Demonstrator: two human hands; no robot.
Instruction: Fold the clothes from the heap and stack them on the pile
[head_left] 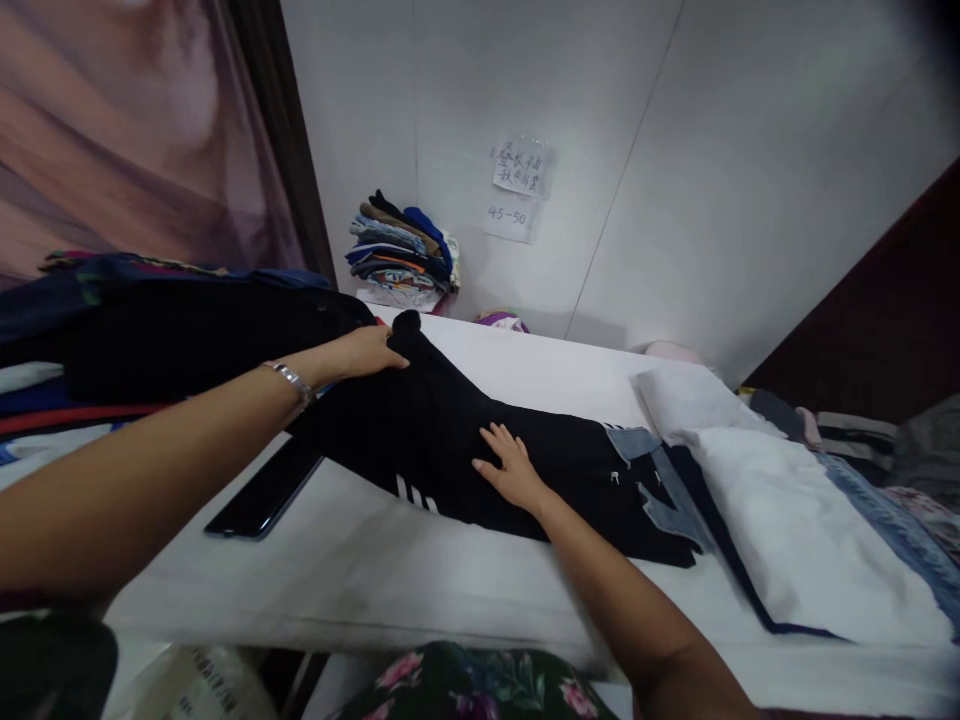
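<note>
- Pinching the black garment (442, 420) by its edge: left grip (373, 350), closed.
- Resting on it: right grip (516, 474), spread flat, grasping nothing.
- Below left grip: phone (262, 493).

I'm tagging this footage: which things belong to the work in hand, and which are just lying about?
In hand:
Black fabric garment with white stripes: left grip holds it, right grip rests on it
Flat white table beneath

Apparently lying about:
Glossy black rectangular phone
Multicoloured stack of folded fabric clothes
</note>
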